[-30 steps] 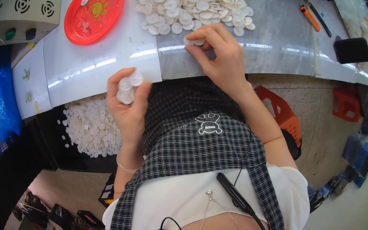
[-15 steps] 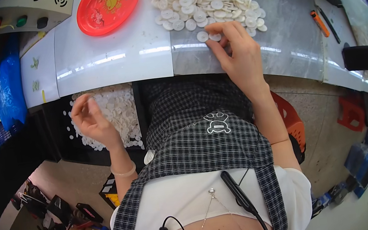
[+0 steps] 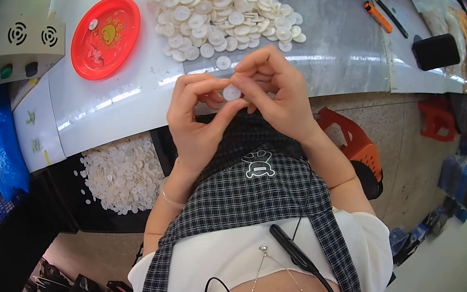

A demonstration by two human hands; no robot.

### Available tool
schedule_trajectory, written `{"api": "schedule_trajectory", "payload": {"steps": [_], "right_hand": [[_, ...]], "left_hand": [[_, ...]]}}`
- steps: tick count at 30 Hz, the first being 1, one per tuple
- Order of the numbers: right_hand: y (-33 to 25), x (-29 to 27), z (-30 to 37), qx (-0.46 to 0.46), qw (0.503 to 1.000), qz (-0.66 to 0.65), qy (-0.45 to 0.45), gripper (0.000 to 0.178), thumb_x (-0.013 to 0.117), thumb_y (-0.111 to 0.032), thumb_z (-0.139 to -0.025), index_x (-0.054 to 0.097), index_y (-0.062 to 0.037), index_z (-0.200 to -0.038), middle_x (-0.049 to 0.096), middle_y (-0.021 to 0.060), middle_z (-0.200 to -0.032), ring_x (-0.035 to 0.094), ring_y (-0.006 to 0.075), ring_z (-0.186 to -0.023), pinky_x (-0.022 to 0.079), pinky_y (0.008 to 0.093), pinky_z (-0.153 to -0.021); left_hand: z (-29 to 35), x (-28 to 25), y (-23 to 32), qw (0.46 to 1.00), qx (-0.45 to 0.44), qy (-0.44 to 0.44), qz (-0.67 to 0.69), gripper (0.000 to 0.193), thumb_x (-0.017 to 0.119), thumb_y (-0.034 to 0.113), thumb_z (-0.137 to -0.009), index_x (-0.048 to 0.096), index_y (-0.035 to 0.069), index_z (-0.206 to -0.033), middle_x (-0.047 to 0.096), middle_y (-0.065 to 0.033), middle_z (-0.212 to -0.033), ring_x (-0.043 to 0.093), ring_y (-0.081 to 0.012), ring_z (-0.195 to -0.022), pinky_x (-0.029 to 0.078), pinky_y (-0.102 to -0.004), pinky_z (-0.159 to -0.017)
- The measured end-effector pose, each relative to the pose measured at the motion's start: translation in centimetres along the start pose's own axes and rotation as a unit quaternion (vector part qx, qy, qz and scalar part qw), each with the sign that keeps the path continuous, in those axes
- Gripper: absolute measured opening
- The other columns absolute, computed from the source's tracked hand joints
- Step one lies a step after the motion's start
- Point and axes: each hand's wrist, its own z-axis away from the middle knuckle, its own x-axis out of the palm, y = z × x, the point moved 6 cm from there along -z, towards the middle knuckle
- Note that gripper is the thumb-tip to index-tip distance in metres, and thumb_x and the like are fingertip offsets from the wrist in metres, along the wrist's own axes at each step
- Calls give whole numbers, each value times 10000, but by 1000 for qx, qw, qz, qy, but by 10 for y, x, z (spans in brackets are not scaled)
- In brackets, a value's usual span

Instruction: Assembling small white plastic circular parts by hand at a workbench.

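Observation:
My left hand (image 3: 195,118) and my right hand (image 3: 281,92) meet over the front edge of the table. Between their fingertips they pinch one small white round disc (image 3: 231,92), with a tiny mark at its centre. Just beyond the fingers, a single loose disc (image 3: 223,62) lies flat on the table. Farther back spreads a big heap of similar white discs (image 3: 229,12). Below the table edge, to the left, a black drawer or tray (image 3: 94,210) holds another pile of white discs (image 3: 124,176).
A red plate (image 3: 127,26) with one disc on it stands at the back left, near a grey box with coloured knobs (image 3: 22,44). At the right lie an orange cutter (image 3: 378,17), a black pen (image 3: 391,16) and a black rectangular object (image 3: 436,52). A red-orange stool (image 3: 358,143) is below.
My left hand has come up from above the drawer to join the right. My right hand has drawn back from the heap with a disc, and both now hold it. The view has shifted.

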Motion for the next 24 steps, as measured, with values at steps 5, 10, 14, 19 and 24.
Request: {"api": "schedule_trajectory", "payload": {"steps": [5, 10, 14, 19, 24], "right_hand": [[-1, 7, -4, -72, 996, 55, -14, 132, 585, -14, -930, 547, -16, -1056, 679, 87, -901, 655, 119, -742, 515, 235, -569], [-13, 9, -9, -263, 905, 335, 1, 202, 664, -28, -832, 612, -49, -1026, 676, 64, -992, 631, 230, -893, 508, 327, -745], [-8, 11, 4, -246, 887, 384, -78, 268, 737, -86, -743, 644, -75, -995, 659, 30, -1078, 597, 246, -979, 479, 359, -852], [-2, 4, 20, -283, 882, 352, -131, 266, 755, -79, -726, 656, -72, -973, 678, 27, -1025, 624, 231, -899, 507, 327, -764], [-2, -2, 24, -270, 921, 272, -70, 282, 751, -7, -762, 620, -49, -1008, 694, 59, -967, 670, 186, -801, 528, 276, -683]], "left_hand": [[8, -10, -4, 1000, -2, 20, 13, 386, 853, 44, -673, 660, 30, -1007, 581, -47, -1004, 548, -87, -746, 476, -211, -649], [13, -19, -4, 999, -12, 29, 33, 392, 860, 43, -661, 649, 24, -990, 568, -40, -996, 543, -86, -769, 469, -208, -660], [17, -24, -2, 999, -15, 36, 32, 381, 866, 42, -650, 647, 16, -961, 564, -46, -989, 552, -97, -799, 485, -213, -687], [15, -20, 2, 984, -86, 45, 148, 395, 791, -31, -734, 571, 13, -1058, 568, -55, -993, 567, -110, -827, 510, -227, -727], [15, -3, -10, 899, -279, 0, 337, 407, 692, -74, -815, 479, 18, -1148, 553, -54, -1026, 547, -94, -818, 487, -203, -696]]}}
